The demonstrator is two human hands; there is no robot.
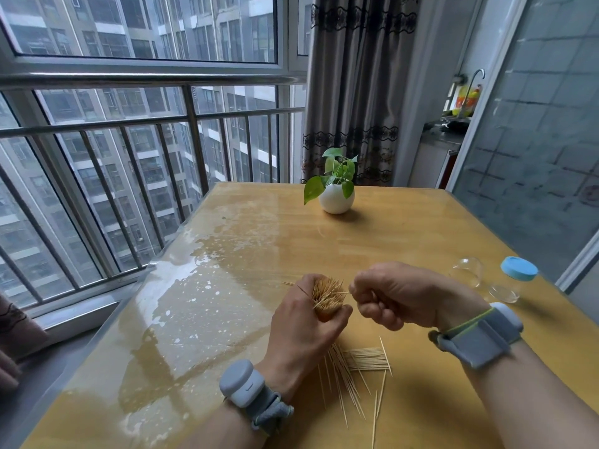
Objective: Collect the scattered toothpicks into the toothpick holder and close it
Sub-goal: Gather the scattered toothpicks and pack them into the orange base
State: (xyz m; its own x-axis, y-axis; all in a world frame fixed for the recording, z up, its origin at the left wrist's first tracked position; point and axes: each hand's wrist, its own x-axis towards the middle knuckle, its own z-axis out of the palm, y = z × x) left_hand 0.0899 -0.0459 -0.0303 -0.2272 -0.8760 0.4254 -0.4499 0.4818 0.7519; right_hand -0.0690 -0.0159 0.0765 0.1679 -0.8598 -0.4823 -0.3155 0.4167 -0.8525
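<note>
Toothpicks (327, 294) are standing bunched in the left hand (304, 332), which is gripping them over the table (227, 286) near its middle. The right hand (392, 294) is pinching one toothpick beside the bunch. Loose toothpicks (366, 359) are lying toward the near edge, and the clear, blue-lidded holder (513, 280) is resting by the right edge

Bare table (246, 241) lies open ahead of me and to my left, as far as the potted plant (337, 196). Loose toothpicks (356, 367) cover the near centre. On my right, a blue-capped clear container (515, 277) and a clear glass piece (466, 270) stand near the edge.
</note>
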